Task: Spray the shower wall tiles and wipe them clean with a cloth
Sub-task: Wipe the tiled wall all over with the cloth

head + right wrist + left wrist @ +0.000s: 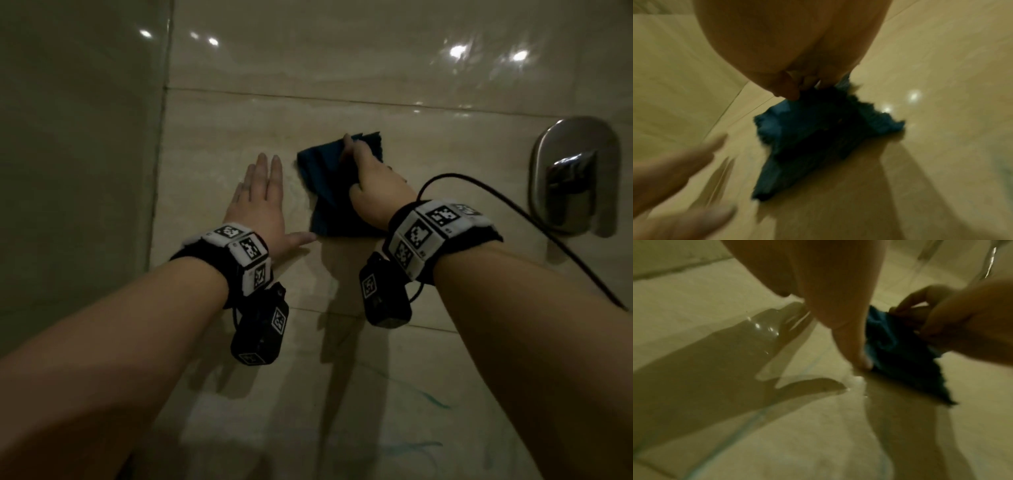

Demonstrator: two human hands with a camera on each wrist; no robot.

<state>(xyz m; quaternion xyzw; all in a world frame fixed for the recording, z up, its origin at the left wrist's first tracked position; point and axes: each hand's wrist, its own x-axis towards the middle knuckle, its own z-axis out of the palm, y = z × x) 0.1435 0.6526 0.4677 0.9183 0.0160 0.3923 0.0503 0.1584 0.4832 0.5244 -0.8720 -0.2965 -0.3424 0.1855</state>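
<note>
Dim shower stall, glossy beige marble-look wall tiles (342,68) with thin grout lines and bright light reflections; dark blue fluffy microfibre cloth (329,192) lies crumpled flat against the tile at mid-wall, folded unevenly, frayed fuzzy edges, its lower part in deep shadow; small white foam patch (856,380) on the tile just beside the cloth's lower corner; right hand (373,185) on the cloth, fingers curled and pinching its bunched upper folds against the wall; left hand (260,202) just beside the cloth on its left, fingers straight and spread, palm flat on the tile, thumb tip touching the cloth's edge, holding nothing; black wrist bands with black-and-white marker blocks (246,253) on both wrists, black cable (513,212) running off the right one; oval chrome shower mixer handle (572,178) on the wall to the right, well apart from the cloth; faint teal streaks (431,397) on the lower tiles.
</note>
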